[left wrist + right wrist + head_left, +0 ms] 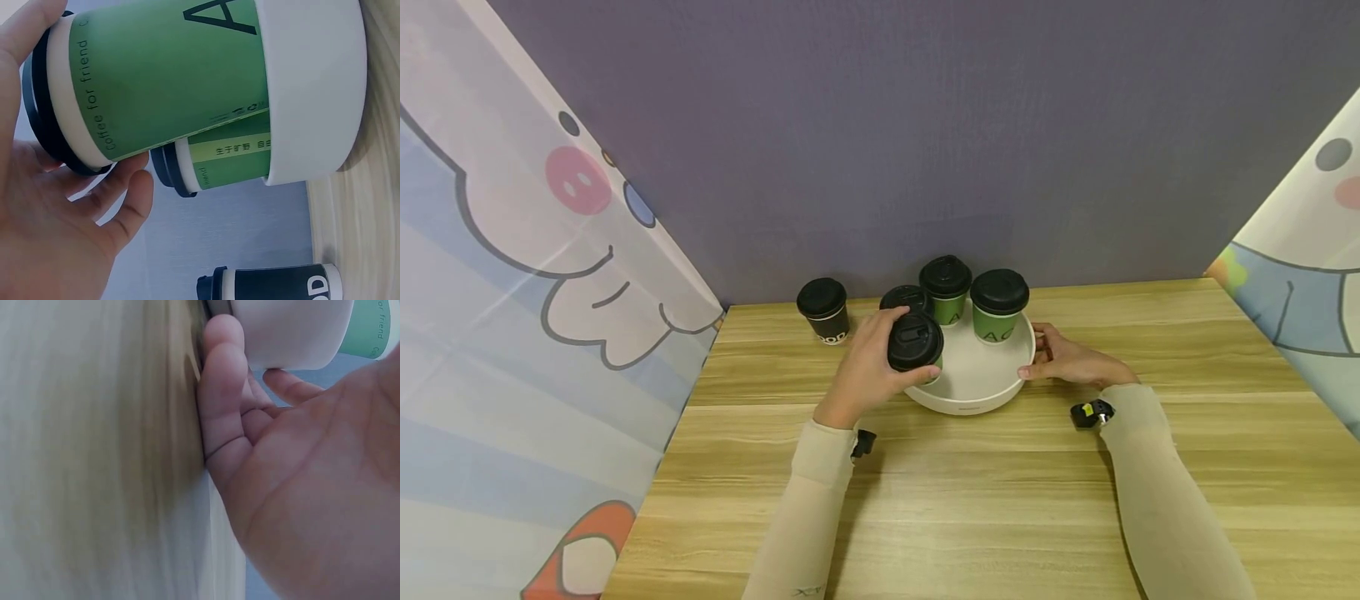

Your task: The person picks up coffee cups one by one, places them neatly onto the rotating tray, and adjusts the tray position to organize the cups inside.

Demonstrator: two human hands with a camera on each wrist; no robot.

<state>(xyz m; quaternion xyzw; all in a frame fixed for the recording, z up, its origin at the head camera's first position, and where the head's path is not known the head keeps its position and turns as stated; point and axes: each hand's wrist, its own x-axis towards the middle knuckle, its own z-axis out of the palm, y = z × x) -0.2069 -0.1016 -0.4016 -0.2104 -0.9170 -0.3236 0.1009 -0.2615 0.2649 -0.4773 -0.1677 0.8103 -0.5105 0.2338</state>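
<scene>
My left hand (867,367) grips a green paper coffee cup (169,69) by its black lid, thumb on one side and fingers on the other. This cup is tilted in the left wrist view, at the front left of a round white tray (977,383). Behind it, a second lidded cup (907,297) is partly hidden. Two more green cups, one at the back (947,307) and one at the right (996,321), stand upright in the tray. At the tray's right side, my right hand (1067,360) holds the wall with thumb and curled fingers.
A black lidded paper cup (824,312) stands on the wooden table (970,500), left of the tray. A grey panel (925,150) rises along the table's back edge. Cartoon-printed sheets (490,333) hang at both sides.
</scene>
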